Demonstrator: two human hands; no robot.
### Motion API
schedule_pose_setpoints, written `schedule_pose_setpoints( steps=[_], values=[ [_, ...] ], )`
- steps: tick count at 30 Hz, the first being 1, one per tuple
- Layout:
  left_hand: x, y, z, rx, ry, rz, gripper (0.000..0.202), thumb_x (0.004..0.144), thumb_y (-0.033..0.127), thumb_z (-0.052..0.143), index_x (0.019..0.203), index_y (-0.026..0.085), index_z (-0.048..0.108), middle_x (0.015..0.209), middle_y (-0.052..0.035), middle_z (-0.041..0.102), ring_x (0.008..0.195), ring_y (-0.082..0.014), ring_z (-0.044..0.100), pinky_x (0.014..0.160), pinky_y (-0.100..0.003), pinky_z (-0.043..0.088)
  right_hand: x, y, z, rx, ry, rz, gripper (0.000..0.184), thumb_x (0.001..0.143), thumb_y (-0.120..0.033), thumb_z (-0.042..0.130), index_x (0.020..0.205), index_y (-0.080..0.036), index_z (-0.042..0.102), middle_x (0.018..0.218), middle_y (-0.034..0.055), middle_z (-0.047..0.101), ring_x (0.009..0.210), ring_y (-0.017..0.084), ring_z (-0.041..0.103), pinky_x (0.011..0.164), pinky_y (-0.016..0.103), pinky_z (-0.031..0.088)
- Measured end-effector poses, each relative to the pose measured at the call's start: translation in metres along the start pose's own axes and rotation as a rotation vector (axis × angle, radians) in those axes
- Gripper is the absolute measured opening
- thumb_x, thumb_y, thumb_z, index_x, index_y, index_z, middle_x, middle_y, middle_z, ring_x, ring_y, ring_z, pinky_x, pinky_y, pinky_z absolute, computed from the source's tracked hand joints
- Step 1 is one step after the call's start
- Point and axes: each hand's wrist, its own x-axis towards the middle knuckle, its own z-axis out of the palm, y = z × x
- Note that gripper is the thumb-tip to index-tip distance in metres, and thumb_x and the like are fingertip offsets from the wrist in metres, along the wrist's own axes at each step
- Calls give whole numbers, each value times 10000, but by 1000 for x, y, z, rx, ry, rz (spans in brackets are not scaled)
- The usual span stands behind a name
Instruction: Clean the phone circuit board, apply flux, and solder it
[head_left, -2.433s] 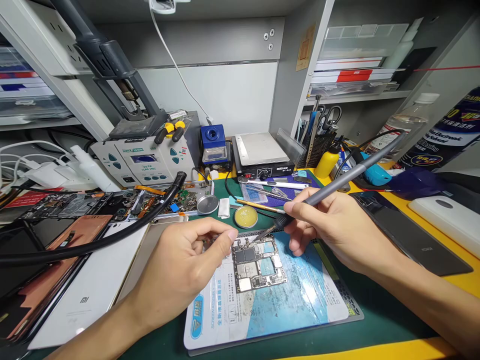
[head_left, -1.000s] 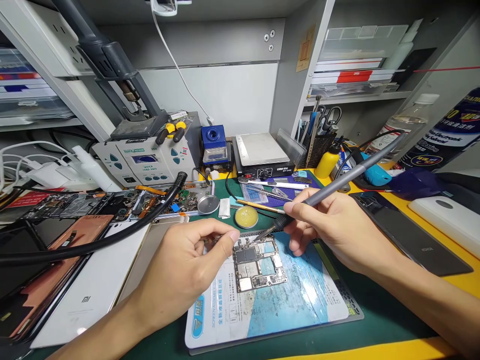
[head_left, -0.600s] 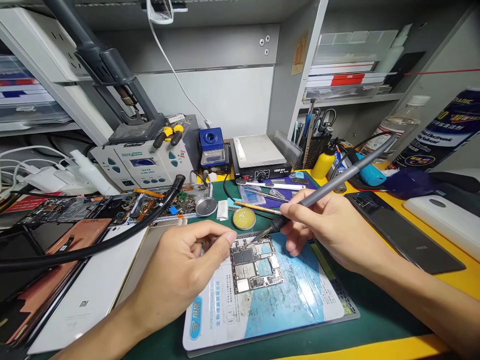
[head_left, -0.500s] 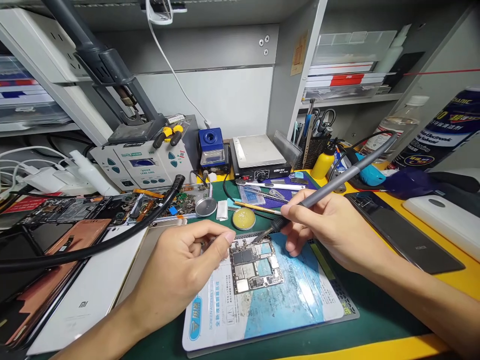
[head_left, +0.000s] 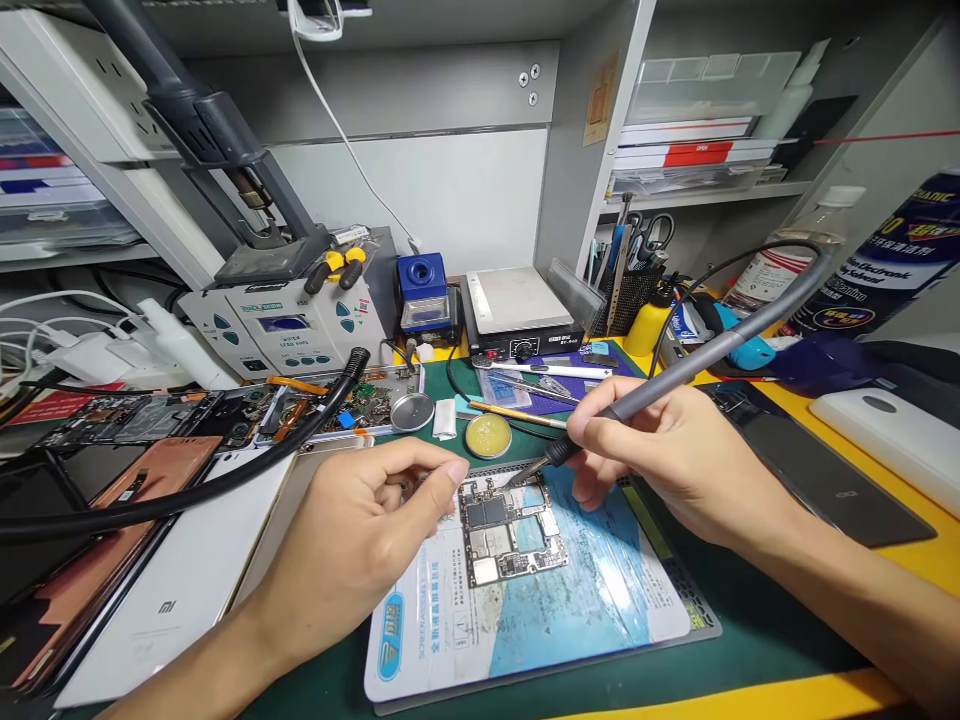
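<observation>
Right hand [head_left: 658, 450] grips the iron [head_left: 679, 370], tip kinda lost against the board [head_left: 489, 514]; left hand [head_left: 375, 515] pinched, can't tell if empty.

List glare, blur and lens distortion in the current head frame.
Head view: bright glare on the blue-and-white printed panel, right of the phone logic board; head view: wide-angle distortion, the cleaner can near the right edge leaning outward; head view: no obvious blur on the left hand or right hand, but whether the soldering iron touches the board is too small to tell.
</observation>
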Motion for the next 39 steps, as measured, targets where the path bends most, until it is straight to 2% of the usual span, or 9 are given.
schedule_pose_setpoints(
  steps=[7,16,22,32,39],
  values=[
    [-1,-3,0,6,-13,0,338,901,497,640,878,196,792,642,-40,714,566,-166,641,460,-231,407,2,1,-3,81,-9,38,91,809,-194,756,741,-176,699,557,-11,672,489,193,713,495,264,611],
    [-1,-1,1,2,-7,-11,339,891,503,644,870,200,794,637,-42,710,568,-167,627,452,-235,379,1,2,-1,33,-3,45,102,819,-211,773,747,-177,709,631,7,696,537,192,721,535,291,642],
    [0,-2,1,-4,1,-9,338,884,502,648,847,200,795,625,-40,703,562,-164,620,446,-231,377,2,0,-1,150,-29,82,88,785,-189,779,740,-163,707,596,-5,669,509,199,720,510,288,637],
    [-3,-4,-1,20,-6,6,338,904,505,640,855,209,796,637,-40,717,569,-168,632,447,-236,381,5,-1,0,143,-4,113,254,746,-272,884,717,-154,661,630,0,680,491,202,724,479,263,619],
    [-3,-2,2,95,3,83,281,914,450,637,832,233,794,633,-9,695,561,-154,603,447,-250,333,4,-1,1,126,10,118,303,718,-298,918,713,-156,651,630,18,686,491,212,724,469,273,622]
  ],
)
